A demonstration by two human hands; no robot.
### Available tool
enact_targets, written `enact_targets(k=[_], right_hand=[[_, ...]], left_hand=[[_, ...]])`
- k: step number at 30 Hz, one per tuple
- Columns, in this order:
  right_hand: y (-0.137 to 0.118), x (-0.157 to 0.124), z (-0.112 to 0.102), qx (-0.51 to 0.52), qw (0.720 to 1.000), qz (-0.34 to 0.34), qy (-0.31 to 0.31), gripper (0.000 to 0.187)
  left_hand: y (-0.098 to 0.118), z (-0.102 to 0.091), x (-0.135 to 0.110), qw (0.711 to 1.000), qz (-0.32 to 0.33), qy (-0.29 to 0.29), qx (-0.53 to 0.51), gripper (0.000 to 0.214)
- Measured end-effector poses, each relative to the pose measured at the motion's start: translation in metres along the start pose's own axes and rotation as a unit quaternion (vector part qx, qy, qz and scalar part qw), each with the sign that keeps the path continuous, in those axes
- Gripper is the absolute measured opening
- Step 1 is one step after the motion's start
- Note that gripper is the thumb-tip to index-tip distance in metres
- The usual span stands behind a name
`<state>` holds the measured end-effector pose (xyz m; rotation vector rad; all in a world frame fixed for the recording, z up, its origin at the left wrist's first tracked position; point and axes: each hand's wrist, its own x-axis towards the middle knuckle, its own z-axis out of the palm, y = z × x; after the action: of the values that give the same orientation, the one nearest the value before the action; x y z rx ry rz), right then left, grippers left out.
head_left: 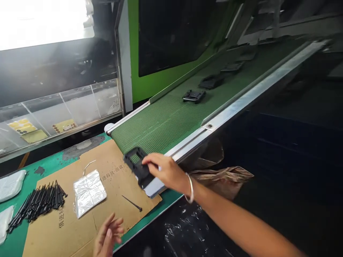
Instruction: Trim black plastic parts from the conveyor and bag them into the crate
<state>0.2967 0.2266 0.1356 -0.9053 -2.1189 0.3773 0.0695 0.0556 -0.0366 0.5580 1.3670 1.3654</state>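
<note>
My right hand (165, 172) reaches to the near end of the green conveyor belt (166, 119) and grips a black plastic frame part (136, 165) at the belt's lip. A silver bangle sits on that wrist. My left hand (107, 236) hovers open, fingers loosely spread, over the near edge of a brown cardboard sheet (112, 200), holding nothing. A single black pin (132, 203) lies on the cardboard between the two hands. More black plastic parts (194, 96) ride further up the belt.
A pile of black pins (37, 204) lies at the cardboard's left, beside a silver foil bag (89, 192). White plastic bags (10, 185) sit at the far left. A clear guard with yellow labels (23, 126) stands behind. A brown bag (223, 175) hangs under the conveyor.
</note>
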Motion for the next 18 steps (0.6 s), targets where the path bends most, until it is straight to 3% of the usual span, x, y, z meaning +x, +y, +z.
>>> enact_targets(k=[2, 4, 7, 10, 14, 18], right_hand=[[-0.028, -0.024, 0.029, 0.038, 0.999, -0.016, -0.033, 0.021], [-0.045, -0.042, 0.058, 0.058, 0.996, -0.016, -0.065, 0.022], [-0.057, -0.062, 0.094, 0.062, 0.996, -0.016, -0.066, 0.024], [-0.061, -0.081, 0.117, 0.072, 0.997, -0.008, -0.02, 0.033], [-0.061, -0.099, 0.128, 0.111, 0.993, 0.04, -0.025, 0.043], [-0.061, -0.106, 0.13, 0.121, 0.992, 0.025, -0.031, 0.042]], left_hand=[[0.023, 0.025, -0.003, 0.984, 0.019, -0.125, -0.124, 0.056], [0.045, 0.043, -0.009, 0.967, 0.014, -0.166, -0.19, 0.053], [0.066, 0.05, -0.018, 0.971, -0.018, -0.128, -0.2, 0.048], [0.066, 0.041, -0.024, 0.984, -0.028, -0.064, -0.162, 0.049], [0.054, 0.023, -0.028, 0.995, -0.02, -0.052, -0.088, 0.043], [0.046, 0.012, -0.031, 0.997, 0.005, -0.072, -0.008, 0.041]])
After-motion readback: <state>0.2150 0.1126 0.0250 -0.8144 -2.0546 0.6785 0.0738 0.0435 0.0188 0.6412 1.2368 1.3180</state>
